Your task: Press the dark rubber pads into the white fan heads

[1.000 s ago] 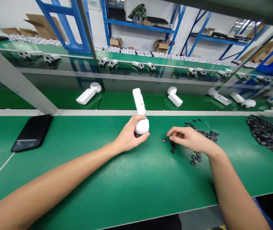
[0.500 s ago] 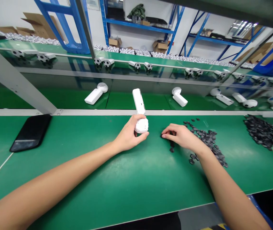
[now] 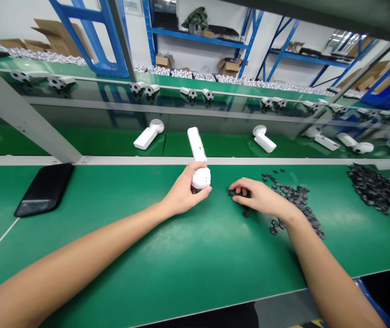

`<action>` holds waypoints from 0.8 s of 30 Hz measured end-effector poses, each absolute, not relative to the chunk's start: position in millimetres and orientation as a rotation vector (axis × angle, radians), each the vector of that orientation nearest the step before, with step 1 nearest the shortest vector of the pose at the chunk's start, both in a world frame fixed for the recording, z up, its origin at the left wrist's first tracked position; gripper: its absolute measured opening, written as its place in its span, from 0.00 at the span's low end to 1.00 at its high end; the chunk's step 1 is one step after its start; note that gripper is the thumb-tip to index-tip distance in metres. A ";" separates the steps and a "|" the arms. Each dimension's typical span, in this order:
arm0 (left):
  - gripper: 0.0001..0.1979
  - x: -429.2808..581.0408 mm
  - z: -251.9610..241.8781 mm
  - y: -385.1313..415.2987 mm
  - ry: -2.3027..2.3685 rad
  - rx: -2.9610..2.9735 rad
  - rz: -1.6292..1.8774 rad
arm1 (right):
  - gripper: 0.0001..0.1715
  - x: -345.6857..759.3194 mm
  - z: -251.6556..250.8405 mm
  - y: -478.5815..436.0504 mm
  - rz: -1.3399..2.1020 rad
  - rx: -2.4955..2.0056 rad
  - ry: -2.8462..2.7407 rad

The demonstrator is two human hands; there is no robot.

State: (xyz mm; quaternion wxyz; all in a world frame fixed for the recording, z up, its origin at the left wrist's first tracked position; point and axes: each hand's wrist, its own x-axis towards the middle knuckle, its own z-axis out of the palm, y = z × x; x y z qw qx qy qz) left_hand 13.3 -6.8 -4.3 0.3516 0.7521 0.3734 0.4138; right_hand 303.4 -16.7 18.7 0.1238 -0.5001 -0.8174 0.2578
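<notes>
My left hand (image 3: pixel 185 190) is closed around the round, white head of a handheld device (image 3: pixel 201 178). Its long rectangular handle (image 3: pixel 196 143) points away from me, over the white rail. To the right, just above the green worktop, my right hand (image 3: pixel 252 195) has its thumb and fingers apart. Beside its fingertips lies a small black piece (image 3: pixel 231 193), and another black piece (image 3: pixel 246 213) shows below the palm. A loose pile of flat black pieces (image 3: pixel 297 197) spreads behind the right wrist. Whatever lies under the right palm is partly hidden.
A black tray-like object (image 3: pixel 46 189) lies at left by a slanted metal post (image 3: pixel 27 109). Beyond the rail, a green belt carries white devices (image 3: pixel 264 139). Higher up, football-patterned ones (image 3: pixel 151 90) line another belt. A second black pile (image 3: pixel 376 187) sits far right.
My right thumb and fingers have parted, leaving a small black piece on the worktop. Devices on the near belt have shifted right; those on the upper belt, left. My left hand has barely moved.
</notes>
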 end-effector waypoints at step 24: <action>0.27 19.5 -7.8 -13.1 0.821 2.179 0.961 | 0.17 233.1 18.4 -46.3 1.324 -1.209 -1.452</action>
